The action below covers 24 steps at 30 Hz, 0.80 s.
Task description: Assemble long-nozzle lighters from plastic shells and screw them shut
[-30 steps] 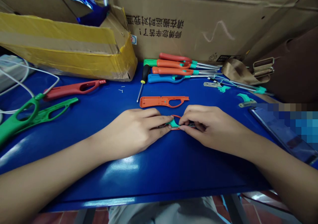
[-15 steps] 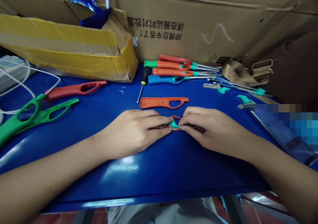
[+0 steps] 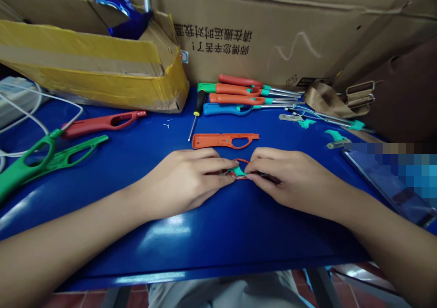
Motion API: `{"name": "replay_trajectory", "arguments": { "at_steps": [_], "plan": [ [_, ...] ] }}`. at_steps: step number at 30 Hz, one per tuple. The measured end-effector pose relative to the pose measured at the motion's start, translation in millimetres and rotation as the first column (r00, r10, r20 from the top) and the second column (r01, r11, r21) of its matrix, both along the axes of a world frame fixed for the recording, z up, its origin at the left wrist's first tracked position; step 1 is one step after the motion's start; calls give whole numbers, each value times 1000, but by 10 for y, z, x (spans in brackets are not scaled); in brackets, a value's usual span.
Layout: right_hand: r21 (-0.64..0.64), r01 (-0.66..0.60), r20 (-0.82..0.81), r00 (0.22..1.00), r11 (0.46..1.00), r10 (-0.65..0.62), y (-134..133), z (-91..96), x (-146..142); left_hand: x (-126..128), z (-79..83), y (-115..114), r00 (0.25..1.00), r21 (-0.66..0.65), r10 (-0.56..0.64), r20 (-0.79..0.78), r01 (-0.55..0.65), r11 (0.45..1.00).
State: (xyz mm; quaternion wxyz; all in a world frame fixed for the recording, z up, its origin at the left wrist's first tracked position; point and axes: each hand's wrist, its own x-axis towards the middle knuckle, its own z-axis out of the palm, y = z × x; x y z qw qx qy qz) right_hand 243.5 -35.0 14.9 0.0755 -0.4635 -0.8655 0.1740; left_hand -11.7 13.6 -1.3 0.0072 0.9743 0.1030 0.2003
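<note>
Between my hands, low over the blue table, is an orange lighter casing half (image 3: pixel 246 161) with a teal trigger (image 3: pixel 239 171) in its loop. My left hand (image 3: pixel 182 176) is closed around the casing's handle end, thumb and fingertips at the trigger. My right hand (image 3: pixel 290 171) pinches the other end, fingertips beside the loop. Most of the casing is hidden under my fingers. Just beyond them lies another orange casing half (image 3: pixel 207 141), hollow side up. A screwdriver (image 3: pixel 197 112) with a black and yellow handle lies behind it, with small screws (image 3: pixel 167 125) to its left.
Several long-necked lighters (image 3: pixel 235 99) lie before a large cardboard box (image 3: pixel 266 30). Red (image 3: pixel 92 125) and green (image 3: pixel 20 176) casings and a yellow-taped carton (image 3: pixel 102 78) are at left. Loose lighter parts (image 3: pixel 290 117), a tan strap (image 3: pixel 321 99) and a phone (image 3: pixel 385 185) are at right.
My left fingers have shifted very slightly over the casing beside the trigger. Both hands stay closed in nearly the same place; nothing else has visibly moved.
</note>
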Motion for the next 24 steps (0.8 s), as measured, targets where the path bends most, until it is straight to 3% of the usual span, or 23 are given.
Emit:
{"name": "replay_trajectory", "arguments": {
  "at_steps": [6, 17, 24],
  "plan": [
    [25, -15, 19, 1000, 1000, 15, 7, -11, 2, 6, -16, 0, 999, 16, 2, 33, -3, 1000],
    [187, -205, 303, 942, 961, 142, -6, 49, 23, 7, -15, 10, 999, 8, -9, 52, 9, 1000],
    [116, -228, 274, 943, 967, 190, -4, 81, 62, 2, -5, 18, 999, -5, -17, 37, 17, 1000]
  ]
}}
